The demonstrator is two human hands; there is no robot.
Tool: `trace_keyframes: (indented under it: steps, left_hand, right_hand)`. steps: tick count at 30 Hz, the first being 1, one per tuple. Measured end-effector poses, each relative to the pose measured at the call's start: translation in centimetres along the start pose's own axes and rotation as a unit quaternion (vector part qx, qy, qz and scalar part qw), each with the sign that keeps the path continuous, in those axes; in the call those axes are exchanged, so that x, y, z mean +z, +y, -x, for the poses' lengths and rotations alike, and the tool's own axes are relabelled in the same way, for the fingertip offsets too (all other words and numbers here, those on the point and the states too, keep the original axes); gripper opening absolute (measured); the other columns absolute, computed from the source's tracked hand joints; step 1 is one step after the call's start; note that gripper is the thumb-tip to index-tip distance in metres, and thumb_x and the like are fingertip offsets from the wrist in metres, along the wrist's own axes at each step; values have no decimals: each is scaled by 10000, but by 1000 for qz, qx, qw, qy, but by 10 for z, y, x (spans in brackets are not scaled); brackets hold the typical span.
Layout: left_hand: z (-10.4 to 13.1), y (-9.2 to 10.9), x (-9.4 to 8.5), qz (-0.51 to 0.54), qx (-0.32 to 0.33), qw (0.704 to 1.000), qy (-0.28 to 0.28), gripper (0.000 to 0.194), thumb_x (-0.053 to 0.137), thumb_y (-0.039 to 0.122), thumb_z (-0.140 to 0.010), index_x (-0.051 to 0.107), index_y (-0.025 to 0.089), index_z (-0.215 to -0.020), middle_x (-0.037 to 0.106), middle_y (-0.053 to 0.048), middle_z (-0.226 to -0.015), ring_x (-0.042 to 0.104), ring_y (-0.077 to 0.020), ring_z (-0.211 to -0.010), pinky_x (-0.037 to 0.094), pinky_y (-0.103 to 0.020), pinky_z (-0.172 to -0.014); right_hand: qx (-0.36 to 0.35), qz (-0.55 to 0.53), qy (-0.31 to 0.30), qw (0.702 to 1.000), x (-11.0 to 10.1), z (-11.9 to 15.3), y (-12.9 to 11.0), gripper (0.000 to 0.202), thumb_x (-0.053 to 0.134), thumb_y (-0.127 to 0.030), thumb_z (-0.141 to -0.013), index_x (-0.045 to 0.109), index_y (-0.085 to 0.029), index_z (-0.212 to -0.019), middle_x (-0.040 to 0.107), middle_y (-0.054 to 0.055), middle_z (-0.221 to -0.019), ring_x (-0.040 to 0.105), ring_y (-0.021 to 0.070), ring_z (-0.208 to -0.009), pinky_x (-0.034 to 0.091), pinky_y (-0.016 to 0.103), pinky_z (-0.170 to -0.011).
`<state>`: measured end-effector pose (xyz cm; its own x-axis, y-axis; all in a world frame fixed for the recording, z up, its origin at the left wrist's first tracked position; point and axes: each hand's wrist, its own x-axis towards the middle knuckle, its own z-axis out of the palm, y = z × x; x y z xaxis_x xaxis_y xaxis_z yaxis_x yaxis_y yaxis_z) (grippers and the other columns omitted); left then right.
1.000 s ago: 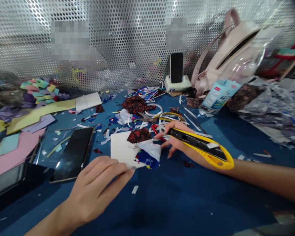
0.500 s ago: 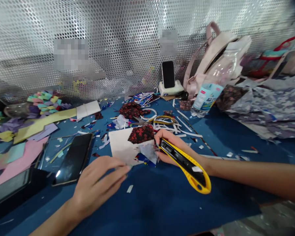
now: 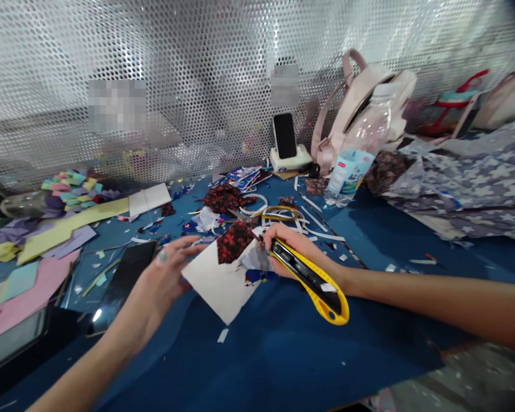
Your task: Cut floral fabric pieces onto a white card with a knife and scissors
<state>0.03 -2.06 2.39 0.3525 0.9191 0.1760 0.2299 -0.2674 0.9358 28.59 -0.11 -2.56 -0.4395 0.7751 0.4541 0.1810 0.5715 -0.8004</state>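
My right hand (image 3: 287, 249) is closed on a yellow and black utility knife (image 3: 311, 280), its handle slanting down to the right. The fingertips of that hand also meet the right corner of a white card (image 3: 221, 286). Stuck or lying on the card are a dark red floral piece (image 3: 236, 241), a pale grey piece (image 3: 256, 256) and a small blue piece (image 3: 256, 277). By the card's left corner is my left hand (image 3: 167, 274), its fingers spread and a ring on one of them; nothing shows in its grasp.
Behind the card lie scissors (image 3: 244, 216), white strips and a yellow tape roll (image 3: 281, 213). A plastic bottle (image 3: 352, 166) leans by a pale backpack (image 3: 339, 109). Phones (image 3: 131, 274) and coloured papers (image 3: 38, 286) lie at the left, patterned sheets (image 3: 467, 177) at the right.
The white card has turned so one corner points toward me. My left hand has moved up to the card's left side with its fingers spread wider. The camera view has shifted slightly.
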Motion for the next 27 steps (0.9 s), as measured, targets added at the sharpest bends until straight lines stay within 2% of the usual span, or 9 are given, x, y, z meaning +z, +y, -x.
trace_keyframes:
  steps: [2, 3, 6, 9, 11, 17, 19, 22, 27]
  left_hand:
    - [-3, 10, 3, 43, -74, 992, -89, 719, 81, 616, -1007, 567, 196, -1332, 710, -177, -1146, 732, -298, -953, 616, -470, -746]
    - [-4, 15, 6, 106, -153, 971, -148, 770, 135, 722, -958, 592, 214, -1312, 722, -165, -1128, 733, -320, -953, 604, -492, -770]
    - [-4, 23, 17, 192, -254, 922, -222, 814, 241, 780, -915, 653, 166, -1255, 732, -166, -1108, 708, -358, -1033, 564, -512, -868]
    - [-2, 22, 28, 428, -337, 789, -284, 799, 373, 808, -865, 598, 214, -1350, 632, -120, -1339, 540, -377, -1297, 425, -546, -1062]
    - [-1, 19, 33, 509, -330, 738, -296, 795, 429, 789, -864, 569, 206, -1385, 586, -119, -1399, 503, -366, -1335, 346, -528, -1129]
    - [6, 5, 30, 544, -286, 734, -290, 836, 445, 819, -830, 628, 167, -1320, 670, -111, -1282, 602, -309, -1239, 371, -438, -1115]
    - [8, -1, 28, 548, -279, 733, -291, 864, 460, 841, -797, 645, 163, -1300, 688, -117, -1250, 605, -309, -1237, 397, -420, -1096]
    - [9, -8, 26, 562, -254, 731, -292, 935, 499, 858, -750, 577, 167, -1376, 625, -150, -1344, 590, -320, -1253, 380, -444, -1111]
    - [13, -9, 23, 582, -228, 720, -300, 1029, 427, 894, -731, 511, 144, -1431, 546, -185, -1424, 579, -315, -1261, 387, -451, -1106]
  right_hand:
    - [-2, 3, -8, 1000, 1, -3, -5, 250, 537, -50, -781, 483, -227, -948, 547, -28, -812, 510, 112, -678, 436, 234, -626]
    - [-3, 4, -13, 1000, 1, -4, -9, 253, 563, -55, -766, 498, -227, -941, 560, -29, -815, 520, 112, -681, 441, 231, -629]
    - [-1, 0, -41, 999, 4, -10, -24, 224, 600, -85, -771, 533, -226, -932, 594, -30, -807, 553, 115, -684, 457, 231, -640]
    - [43, -39, -63, 996, 6, -15, -38, 110, 520, -138, -875, 517, -234, -929, 583, -53, -685, 571, 122, -642, 472, 248, -659]
    - [64, -60, -55, 995, 6, -17, -43, 88, 465, -156, -922, 488, -241, -932, 595, -53, -677, 607, 132, -683, 484, 265, -711]
    - [-20, 22, -80, 996, 1, -22, -50, 339, 731, -278, -826, 425, -245, -969, 642, 70, -1228, 637, 204, -1093, 480, 333, -906]
    - [-39, 70, -90, 993, 2, -23, -51, 369, 769, -321, -805, 444, -237, -961, 657, 76, -1191, 651, 216, -1067, 499, 324, -865]
    - [-73, 106, -76, 989, 5, -26, -47, 101, 570, -241, -946, 475, -225, -913, 683, 55, -1016, 666, 199, -1041, 509, 287, -786]
    - [-172, 160, -90, 968, 3, -35, -41, 131, 509, -97, -944, 521, -214, -887, 637, 11, -813, 639, 192, -1121, 482, 258, -797]
